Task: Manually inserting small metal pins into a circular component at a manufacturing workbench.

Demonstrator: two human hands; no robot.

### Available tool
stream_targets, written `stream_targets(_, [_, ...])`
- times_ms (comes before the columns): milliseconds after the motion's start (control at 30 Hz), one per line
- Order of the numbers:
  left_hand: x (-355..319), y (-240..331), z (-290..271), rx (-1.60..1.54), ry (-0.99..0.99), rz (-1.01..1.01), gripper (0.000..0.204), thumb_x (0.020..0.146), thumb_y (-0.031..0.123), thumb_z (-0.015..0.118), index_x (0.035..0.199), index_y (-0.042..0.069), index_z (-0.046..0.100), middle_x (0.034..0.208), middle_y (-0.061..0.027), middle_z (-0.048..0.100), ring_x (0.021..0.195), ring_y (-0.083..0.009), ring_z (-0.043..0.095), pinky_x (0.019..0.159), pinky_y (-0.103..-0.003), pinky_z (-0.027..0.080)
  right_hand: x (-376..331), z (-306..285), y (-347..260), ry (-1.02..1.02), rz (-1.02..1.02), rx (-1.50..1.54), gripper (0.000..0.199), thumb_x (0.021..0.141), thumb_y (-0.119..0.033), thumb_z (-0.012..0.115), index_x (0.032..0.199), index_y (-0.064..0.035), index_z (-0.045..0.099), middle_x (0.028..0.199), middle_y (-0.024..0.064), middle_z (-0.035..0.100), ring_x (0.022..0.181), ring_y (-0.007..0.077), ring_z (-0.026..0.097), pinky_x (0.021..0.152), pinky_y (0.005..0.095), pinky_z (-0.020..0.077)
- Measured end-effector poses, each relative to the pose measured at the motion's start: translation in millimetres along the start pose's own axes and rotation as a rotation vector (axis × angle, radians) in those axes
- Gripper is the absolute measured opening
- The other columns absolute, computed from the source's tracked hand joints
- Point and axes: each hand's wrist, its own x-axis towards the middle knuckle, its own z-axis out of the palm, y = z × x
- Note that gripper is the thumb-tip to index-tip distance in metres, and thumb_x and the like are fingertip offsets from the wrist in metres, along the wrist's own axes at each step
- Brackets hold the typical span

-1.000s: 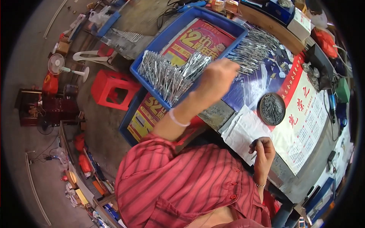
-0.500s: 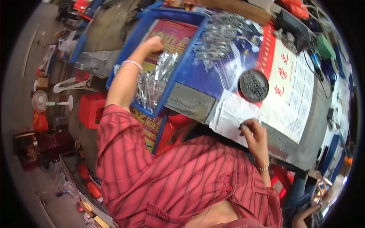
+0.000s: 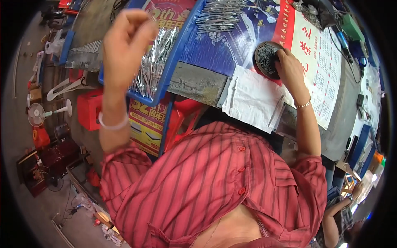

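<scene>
Workbench [image 3: 198, 84]: blue tray [image 3: 174, 56] of silvery rods [image 3: 151, 68], dish [image 3: 256, 61] of dark pins [image 3: 265, 58] (fingers [image 3: 283, 54]: grip unclear)

I inspect the worktop [image 3: 196, 85] by remote view: grey, its bare near edge scuffed and stained. I record a blue tray [image 3: 177, 53] on the left, thin silvery strips [image 3: 88, 46] beyond its left side, a blue printed sheet [image 3: 206, 53] at centre, a red-banded calendar sheet [image 3: 320, 78] to the right, and a creased white sheet [image 3: 248, 97] at the near edge.
</scene>
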Motion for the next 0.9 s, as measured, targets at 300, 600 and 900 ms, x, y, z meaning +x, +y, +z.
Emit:
stream_targets(300, [-125,-22,106,-0.36,-0.201,-0.286,0.016,0.091,0.0,0.056,0.107,-0.003,0.056,0.092,-0.0035,0.061,0.082,-0.0078,0.059,0.074,-0.02,0.047,7,-2,5,0.051,-0.023,0.106,0.014,0.082,-0.008,0.058,0.089,-0.0004,0.05,0.086,0.0184,0.06,0.078,0.0384,0.059,0.066,0.0452,0.0462])
stream_targets(600, [-132,-18,141,-0.455,-0.174,-0.272,0.014,0.086,0.007,0.064,0.097,0.001,0.059,0.081,-0.0064,0.064,0.072,-0.011,0.061,0.064,-0.025,0.048,-5,-17,-4,0.139,0.199,0.576,0.018,0.088,-0.014,0.061,0.091,0.0007,0.053,0.072,0.0152,0.062,0.063,0.0278,0.061,0.058,0.0334,0.0456])
stream_targets(900, [-121,-3,151,-0.413,-0.244,-0.154,0.013,0.086,0.007,0.064,0.095,0.0,0.057,0.082,-0.008,0.063,0.072,-0.0143,0.062,0.065,-0.027,0.049,-74,-46,-83,-0.095,0.28,1.881,0.014,0.092,-0.015,0.057,0.088,-0.004,0.048,0.076,0.0063,0.058,0.066,0.0096,0.054,0.057,0.0213,0.0432])
